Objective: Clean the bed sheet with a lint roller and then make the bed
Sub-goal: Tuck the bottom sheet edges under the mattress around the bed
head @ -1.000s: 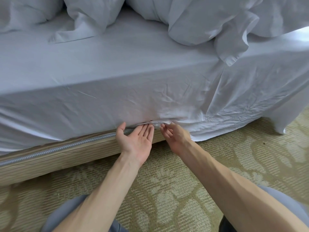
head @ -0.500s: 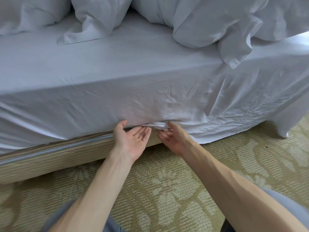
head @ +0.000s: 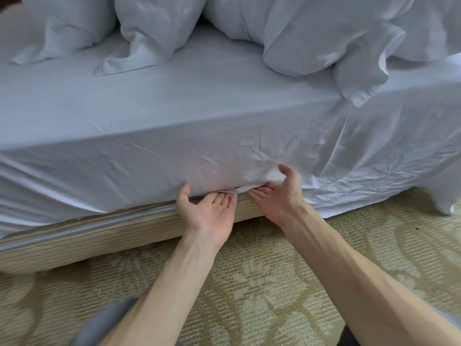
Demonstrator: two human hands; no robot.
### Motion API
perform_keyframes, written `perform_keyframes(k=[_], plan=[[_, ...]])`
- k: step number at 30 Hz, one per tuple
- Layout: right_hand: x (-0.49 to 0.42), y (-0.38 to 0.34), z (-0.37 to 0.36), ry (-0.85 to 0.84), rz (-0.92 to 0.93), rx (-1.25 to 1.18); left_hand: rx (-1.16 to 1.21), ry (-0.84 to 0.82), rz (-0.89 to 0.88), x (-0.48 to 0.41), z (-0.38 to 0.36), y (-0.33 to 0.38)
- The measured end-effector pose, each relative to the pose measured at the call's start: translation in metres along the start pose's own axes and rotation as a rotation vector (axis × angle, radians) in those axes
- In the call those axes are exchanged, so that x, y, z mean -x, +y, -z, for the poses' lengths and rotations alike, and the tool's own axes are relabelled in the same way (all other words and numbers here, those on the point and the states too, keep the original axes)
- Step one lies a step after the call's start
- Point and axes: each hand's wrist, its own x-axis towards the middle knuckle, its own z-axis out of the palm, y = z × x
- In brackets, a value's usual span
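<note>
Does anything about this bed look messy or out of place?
Yes. Left of the left hand the sheet is tucked tight; right of the right hand it hangs loose and crumpled onto the carpet.

White sheet (head: 174,108) over the bed (head: 124,236), rumpled pillows (head: 154,26) along its far side
</note>
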Motion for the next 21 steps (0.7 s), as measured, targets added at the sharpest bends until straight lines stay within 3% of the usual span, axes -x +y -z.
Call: perform_keyframes(k=[3, 7, 12, 16, 21], plan=[[-0.002, -0.008, -0.002, -0.099, -0.044, -0.095, 0.058, -0.025, -0.015, -0.011, -0.006, -0.012], [-0.004, -0.003, -0.007, -0.086, -0.031, -0.138, 0.157, 0.035, -0.061, -0.03, -0.01, -0.024], [-0.013, -0.005, -0.011, -0.112, -0.02, -0.161, 0.121, 0.089, -0.087, -0.037, -0.01, -0.033], [-0.022, 0.005, -0.011, -0.025, 0.076, -0.112, 0.073, 0.009, -0.032, -0.024, -0.008, -0.026], [-0.015, 0.001, -0.01, -0.047, 0.014, -0.031, -0.022, 0.03, -0.019, -0.016, 0.001, -0.026]])
